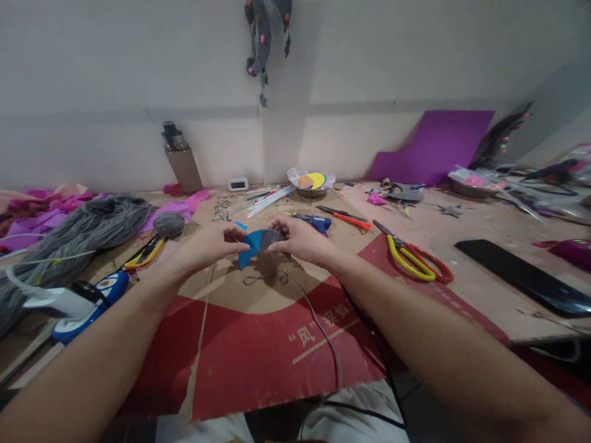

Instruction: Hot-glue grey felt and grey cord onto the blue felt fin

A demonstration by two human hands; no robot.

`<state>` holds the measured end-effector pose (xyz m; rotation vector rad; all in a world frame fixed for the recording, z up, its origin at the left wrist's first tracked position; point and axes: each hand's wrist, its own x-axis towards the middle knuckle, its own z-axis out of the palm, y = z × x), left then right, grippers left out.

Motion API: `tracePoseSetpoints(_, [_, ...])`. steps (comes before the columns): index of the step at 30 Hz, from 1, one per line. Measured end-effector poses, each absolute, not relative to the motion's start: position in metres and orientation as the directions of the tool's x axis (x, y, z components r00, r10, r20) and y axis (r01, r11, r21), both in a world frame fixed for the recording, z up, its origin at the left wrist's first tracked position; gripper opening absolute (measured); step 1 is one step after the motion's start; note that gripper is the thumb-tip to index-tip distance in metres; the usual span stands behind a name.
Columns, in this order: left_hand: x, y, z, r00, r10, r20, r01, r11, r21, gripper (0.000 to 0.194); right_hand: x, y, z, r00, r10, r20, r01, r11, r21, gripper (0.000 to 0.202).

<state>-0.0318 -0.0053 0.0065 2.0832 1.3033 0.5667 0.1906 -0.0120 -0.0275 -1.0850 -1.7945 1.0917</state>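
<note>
A small piece, blue on its left part and grey on its right, is held between my two hands above the cardboard. The blue part (252, 245) is pinched at its left edge by my left hand (226, 239). My right hand (290, 239) has its fingers closed on the grey part (269, 239). Grey yarn (318, 317) trails from below the piece down over the red cardboard (258, 357). Just behind my right hand lies a blue glue gun (319, 223), partly hidden.
Orange-handled scissors (353, 219), yellow-and-red scissors (413, 255) and a black phone-like slab (521, 274) lie to the right. Grey yarn skein (99, 231), yellow cutter (145, 252) and blue power strip (99, 301) are left. A bowl (311, 191) stands behind.
</note>
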Motion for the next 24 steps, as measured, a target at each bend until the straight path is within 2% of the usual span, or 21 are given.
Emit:
tracePoseSetpoints(3, [-0.031, -0.008, 0.007, 0.423, 0.905, -0.041, 0.524, -0.208, 0.826, 0.023, 0.192, -0.014, -0.020, -0.317, 0.926, 0.207, 0.176, 0.272, -0.946, 0.030])
tracePoseSetpoints(8, [-0.021, -0.019, 0.008, 0.457, 0.884, -0.104, 0.299, -0.042, 0.953, 0.025, 0.187, -0.023, -0.012, -0.233, 0.943, 0.237, 0.073, 0.260, -0.963, 0.030])
tracePoseSetpoints(12, [-0.023, -0.019, 0.006, 0.512, 0.843, -0.166, 0.269, 0.026, 0.963, 0.034, 0.185, -0.022, -0.014, -0.210, 0.955, 0.209, -0.010, 0.211, -0.977, 0.028])
tracePoseSetpoints(17, [-0.034, -0.008, 0.004, 0.406, 0.903, -0.142, 0.295, 0.017, 0.955, 0.036, 0.186, -0.018, -0.020, -0.178, 0.970, 0.164, -0.035, 0.160, -0.987, 0.030])
tracePoseSetpoints(21, [-0.034, -0.006, 0.003, 0.535, 0.819, -0.209, 0.272, 0.068, 0.960, 0.031, 0.186, -0.019, -0.022, -0.192, 0.975, 0.113, -0.065, 0.102, -0.993, 0.034])
tracePoseSetpoints(24, [-0.028, -0.010, 0.001, 0.577, 0.786, -0.220, 0.246, 0.089, 0.965, 0.029, 0.185, -0.019, -0.020, -0.188, 0.973, 0.136, -0.088, 0.121, -0.989, 0.035])
